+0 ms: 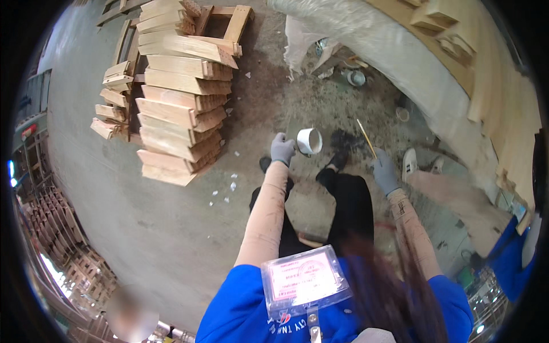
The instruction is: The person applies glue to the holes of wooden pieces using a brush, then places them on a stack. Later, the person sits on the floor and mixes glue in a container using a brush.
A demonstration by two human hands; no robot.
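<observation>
My left hand (282, 150), in a grey glove, is closed at the left side of a white cup (306, 140). The cup is tilted, with its round mouth partly facing me; its grip point is hidden by the fingers. Farther right, my right hand (386, 172), also gloved in grey, is closed around the lower end of a thin wooden stick (366, 139). That stick points up and away to the left, and its far tip looks pale. A gap separates the stick from the cup.
Stacked wooden boards (183, 114) lie to the left on wooden pallets (237, 24). At the right stands a long table (394, 68) draped in whitish sheeting, bearing wood pieces. A small bucket (355, 78) sits by it. Another person's shoe (409, 162) is near my right hand.
</observation>
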